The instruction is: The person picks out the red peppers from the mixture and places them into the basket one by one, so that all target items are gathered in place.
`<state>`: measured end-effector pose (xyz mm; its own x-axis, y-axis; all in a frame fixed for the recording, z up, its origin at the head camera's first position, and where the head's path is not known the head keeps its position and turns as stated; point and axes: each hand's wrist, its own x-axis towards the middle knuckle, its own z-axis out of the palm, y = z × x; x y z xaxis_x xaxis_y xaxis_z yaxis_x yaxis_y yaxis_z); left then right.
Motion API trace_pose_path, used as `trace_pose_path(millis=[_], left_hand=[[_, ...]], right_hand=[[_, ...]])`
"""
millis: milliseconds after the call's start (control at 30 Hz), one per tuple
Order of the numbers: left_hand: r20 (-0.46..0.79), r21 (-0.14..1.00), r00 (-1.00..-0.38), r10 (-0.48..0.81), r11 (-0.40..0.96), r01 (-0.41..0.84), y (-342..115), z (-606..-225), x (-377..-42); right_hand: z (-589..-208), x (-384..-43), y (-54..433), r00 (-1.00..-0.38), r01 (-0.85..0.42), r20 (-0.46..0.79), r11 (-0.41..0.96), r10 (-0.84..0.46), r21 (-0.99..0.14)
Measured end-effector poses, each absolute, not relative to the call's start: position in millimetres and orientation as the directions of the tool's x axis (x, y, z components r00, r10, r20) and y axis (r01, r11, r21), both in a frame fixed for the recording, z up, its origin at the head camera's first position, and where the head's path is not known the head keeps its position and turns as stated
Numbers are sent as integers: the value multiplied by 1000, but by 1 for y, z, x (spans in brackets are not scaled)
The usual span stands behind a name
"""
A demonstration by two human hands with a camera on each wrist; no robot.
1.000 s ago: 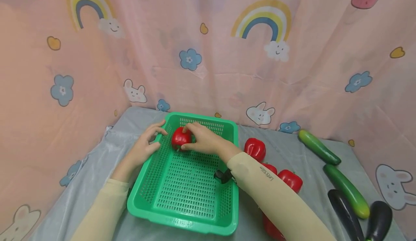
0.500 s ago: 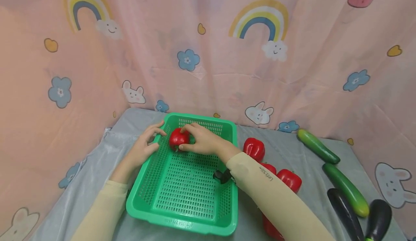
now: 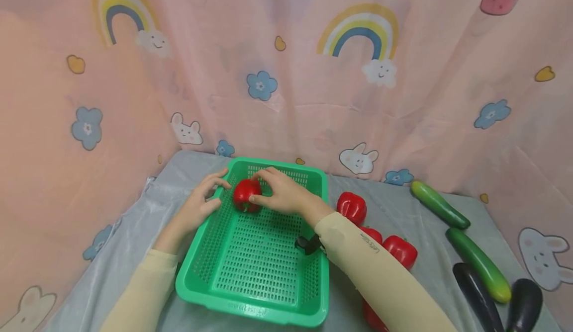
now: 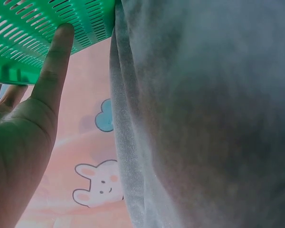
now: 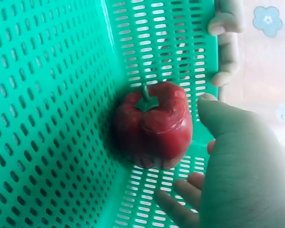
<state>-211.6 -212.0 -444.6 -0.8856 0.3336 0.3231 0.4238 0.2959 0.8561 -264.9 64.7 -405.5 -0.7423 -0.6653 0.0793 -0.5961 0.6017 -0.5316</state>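
A green perforated basket (image 3: 252, 313) stands on the grey cloth. Inside its far left corner sits a red bell pepper (image 5: 156, 128), its green stem showing in the right wrist view. My right hand (image 3: 283, 193) is in the basket just right of the pepper. In the right wrist view its thumb and fingers are spread around the pepper, with small gaps to it. My left hand (image 3: 197, 206) holds the basket's left side: fingertips hook over the rim and the thumb (image 4: 57, 57) presses the outer wall.
Right of the basket lie several red bell peppers (image 3: 351, 207), partly hidden by my right sleeve (image 3: 380, 267). Farther right are two green cucumber-like vegetables (image 3: 478, 265) and two dark eggplants (image 3: 476, 297). A pink printed curtain (image 3: 295, 123) hangs behind.
The red bell pepper has shifted slightly left, against the basket wall, and the right hand's fingers have loosened from it. The left hand stays on the rim.
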Motion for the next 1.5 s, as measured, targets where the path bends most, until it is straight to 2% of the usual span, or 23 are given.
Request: trace_pose_path(millis=[433,767,1500], left_hand=[[316,852,-886,340,309,423,-213,-442,-211],[315,855,-889,333,308,418,-211,-441,-211],[301,848,-892,336,334,412,-211,-439,-211]], right_hand=[[-386,-259,61,-761,-618,255,546,-596,-566],[-361,-248,59,-706,-694,364,492,-608,-526],[-303,-191,94,-610,-773,450,365,-652,-519]])
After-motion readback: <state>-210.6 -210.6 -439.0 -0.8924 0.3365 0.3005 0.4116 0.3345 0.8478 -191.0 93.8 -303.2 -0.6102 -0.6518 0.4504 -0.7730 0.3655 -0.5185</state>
